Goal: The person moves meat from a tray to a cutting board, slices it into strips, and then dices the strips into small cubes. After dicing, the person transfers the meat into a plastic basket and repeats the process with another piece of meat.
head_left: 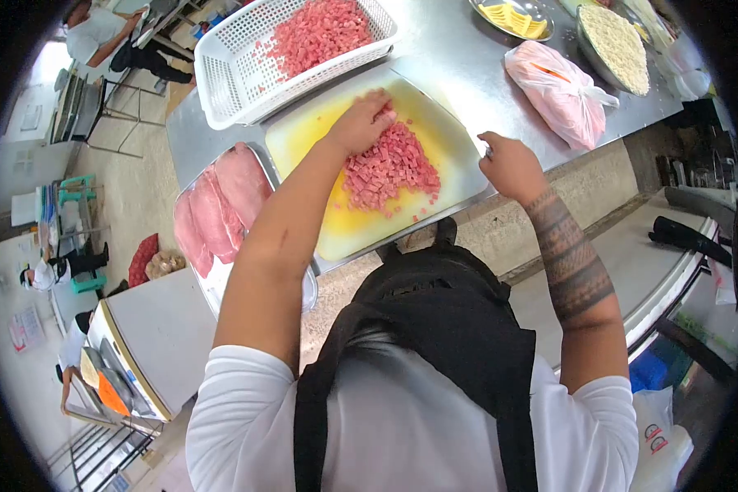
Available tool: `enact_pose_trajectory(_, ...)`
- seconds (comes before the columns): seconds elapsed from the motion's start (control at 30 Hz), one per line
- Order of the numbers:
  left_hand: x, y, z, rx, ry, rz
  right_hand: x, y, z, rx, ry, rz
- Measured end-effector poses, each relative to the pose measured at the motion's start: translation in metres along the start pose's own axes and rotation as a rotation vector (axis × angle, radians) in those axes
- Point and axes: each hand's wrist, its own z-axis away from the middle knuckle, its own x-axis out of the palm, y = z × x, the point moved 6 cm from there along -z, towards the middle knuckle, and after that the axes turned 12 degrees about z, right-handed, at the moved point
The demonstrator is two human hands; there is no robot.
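My left hand (362,123) rests with curled fingers at the far edge of a pile of diced pink meat (392,168), closed on some of the meat; the fingertips are partly hidden. Under the pile lies a yellow-stained white cutting board (291,148). My right hand (510,166) is closed around the handle of a knife (489,151) at the board's right edge. Its thin blade, seen almost edge-on, seems to run along that side of the board.
A white perforated basket (221,90) holds more diced meat. Large raw meat pieces (225,197) lie on a tray at left. A tied bag of meat (558,94), a bowl of pale crumbs (615,49) and a bowl of yellow slices (512,18) stand right. Other people are at left.
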Motion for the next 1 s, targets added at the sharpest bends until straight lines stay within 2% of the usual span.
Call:
enact_pose_trajectory(0.07, -0.005, 0.041, 0.024, -0.073, -0.138, 0.130, 0.004, -0.005, -0.018, -0.075, 0.001, 0.031)
enact_pose_trajectory(0.1, -0.011, 0.051, 0.036, -0.054, -0.127, 0.142, 0.006, -0.016, -0.023, -0.110, -0.011, 0.035)
enact_pose_trajectory(0.2, -0.030, 0.053, 0.081, 0.016, 0.083, 0.050, 0.007, -0.047, -0.017, -0.223, -0.120, 0.020)
enact_pose_trajectory(0.23, -0.035, 0.049, 0.099, -0.052, 0.166, 0.036, 0.004, -0.054, -0.009, -0.254, -0.154, 0.028)
enact_pose_trajectory(0.27, -0.036, 0.053, 0.118, -0.036, 0.255, -0.048, 0.003, -0.057, -0.005, -0.284, -0.185, 0.037)
enact_pose_trajectory(0.3, -0.035, 0.056, 0.137, -0.018, 0.344, -0.134, 0.009, -0.043, -0.004, -0.348, -0.104, -0.074)
enact_pose_trajectory(0.33, -0.030, 0.060, 0.157, -0.003, 0.431, -0.221, 0.005, -0.032, -0.002, -0.313, -0.164, -0.195)
enact_pose_trajectory(0.4, 0.001, 0.063, 0.187, -0.038, 0.432, -0.265, -0.006, -0.010, 0.001, -0.233, -0.280, -0.430)
enact_pose_trajectory(0.43, 0.020, 0.078, 0.197, -0.042, 0.425, -0.285, 0.008, 0.010, 0.002, -0.127, -0.326, -0.619)
enact_pose_trajectory(0.57, 0.087, 0.089, 0.189, -0.036, 0.378, -0.320, 0.038, 0.067, 0.013, 0.054, -0.306, -0.713)
enact_pose_trajectory(0.63, 0.095, 0.092, 0.169, -0.106, 0.420, -0.317, 0.049, 0.081, 0.025, 0.137, -0.328, -0.752)
enact_pose_trajectory(0.7, 0.098, 0.094, 0.152, -0.171, 0.459, -0.316, 0.062, 0.084, 0.035, 0.137, -0.368, -0.799)
enact_pose_trajectory(0.77, 0.098, 0.096, 0.143, -0.227, 0.492, -0.324, 0.077, 0.079, 0.043, 0.142, -0.402, -0.893)
enact_pose_trajectory(0.87, 0.106, 0.107, 0.129, -0.240, 0.551, -0.411, 0.080, 0.050, 0.047, 0.148, -0.327, -0.844)
enact_pose_trajectory(1.0, 0.116, 0.114, 0.112, -0.282, 0.588, -0.430, 0.090, 0.002, 0.043, 0.023, -0.407, -0.806)
